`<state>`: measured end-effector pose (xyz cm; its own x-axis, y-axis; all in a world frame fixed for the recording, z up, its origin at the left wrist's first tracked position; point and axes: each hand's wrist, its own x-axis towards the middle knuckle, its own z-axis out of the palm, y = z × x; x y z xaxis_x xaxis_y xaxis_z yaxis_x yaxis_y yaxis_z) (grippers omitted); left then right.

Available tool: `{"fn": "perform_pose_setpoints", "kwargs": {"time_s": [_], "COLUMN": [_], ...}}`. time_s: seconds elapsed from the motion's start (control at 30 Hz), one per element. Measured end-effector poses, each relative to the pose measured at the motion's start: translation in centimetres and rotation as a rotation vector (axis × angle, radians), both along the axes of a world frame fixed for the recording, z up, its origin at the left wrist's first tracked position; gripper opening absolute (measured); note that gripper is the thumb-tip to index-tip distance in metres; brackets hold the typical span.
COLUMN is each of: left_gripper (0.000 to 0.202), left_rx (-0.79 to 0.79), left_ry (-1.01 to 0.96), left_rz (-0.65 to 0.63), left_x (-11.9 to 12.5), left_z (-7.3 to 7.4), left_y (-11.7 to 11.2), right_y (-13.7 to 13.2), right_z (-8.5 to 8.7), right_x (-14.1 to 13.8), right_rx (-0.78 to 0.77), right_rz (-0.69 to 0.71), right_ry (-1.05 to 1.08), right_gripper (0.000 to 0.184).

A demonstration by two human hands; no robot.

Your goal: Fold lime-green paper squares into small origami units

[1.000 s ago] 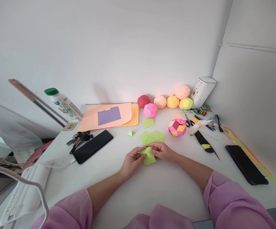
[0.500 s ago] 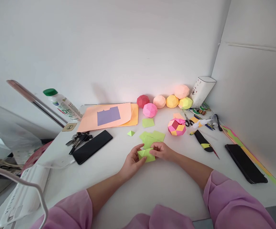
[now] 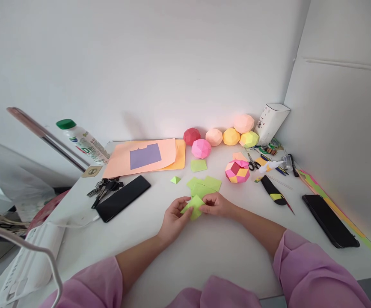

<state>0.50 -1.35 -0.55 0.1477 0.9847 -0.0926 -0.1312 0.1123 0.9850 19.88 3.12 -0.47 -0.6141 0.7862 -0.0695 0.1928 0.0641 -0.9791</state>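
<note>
Your left grip (image 3: pixel 174 218) and right grip (image 3: pixel 218 205) are holding a folded lime-green paper square (image 3: pixel 197 202), flat lime-green paper sheets (image 3: pixel 211 183) lying just beyond.

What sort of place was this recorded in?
Probably a papercraft workspace at a desk: the held green paper, a multicoloured faceted ball and scissors suggest it.

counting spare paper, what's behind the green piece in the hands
Behind the held green piece, loose green sheets lie overlapping on the table. The piece covers part of their near edge, so anything hidden there can't be seen.
</note>
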Motion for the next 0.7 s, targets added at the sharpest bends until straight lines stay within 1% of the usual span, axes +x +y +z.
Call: {"fn": "perform_pose_setpoints", "kwargs": {"time_s": [0.13, 0.3, 0.37, 0.47, 0.5, 0.53, 0.57, 0.63, 0.67, 0.7], "left_gripper": [0.034, 0.03, 0.028, 0.024, 0.021, 0.017, 0.018, 0.031, 0.035, 0.036], "left_rx": [0.04, 0.068, 0.11, 0.258, 0.286, 0.29, 0.271, 0.22, 0.209, 0.205], "left_ry": [-0.005, 0.057, 0.083, 0.176, 0.209, 0.236, 0.259, 0.286, 0.291, 0.292], "left_rz": [-0.114, -0.148, -0.073, 0.164, 0.211, 0.211, 0.169, 0.026, -0.022, -0.03], "left_x": [0.1, 0.3, 0.3, 0.0, -0.1, -0.3, -0.3, -0.4, -0.4, -0.4], "left_z": [0.4, -0.3, -0.6, -0.7, -0.6, -0.4, -0.2, 0.2, 0.4, 0.6], "left_y": [-0.3, -0.3, -0.2, 0.0, 0.0, 0.1, 0.0, 0.0, 0.0, 0.0], "right_y": [0.1, 0.1, 0.1, 0.1, 0.1, 0.1, 0.0, 0.0, 0.0, -0.1], "right_z": [-0.4, -0.7, -0.6, -0.6, -0.6, -0.6, -0.6, -0.6, -0.6, -0.6], "right_x": [0.0, -0.1, -0.1, -0.2, -0.2, -0.3, -0.3, -0.4, -0.5, -0.5], "right_rx": [-0.036, -0.067, -0.053, 0.002, 0.028, 0.06, 0.098, 0.177, 0.209, 0.234], "right_rz": [-0.041, -0.06, -0.072, -0.127, -0.159, -0.193, -0.226, -0.267, -0.272, -0.271], "right_ry": [0.025, 0.093, 0.117, 0.177, 0.211, 0.246, 0.277, 0.319, 0.329, 0.33], "right_gripper": [0.035, 0.033, 0.031, 0.027, 0.025, 0.024, 0.022, 0.017, 0.016, 0.015]}}
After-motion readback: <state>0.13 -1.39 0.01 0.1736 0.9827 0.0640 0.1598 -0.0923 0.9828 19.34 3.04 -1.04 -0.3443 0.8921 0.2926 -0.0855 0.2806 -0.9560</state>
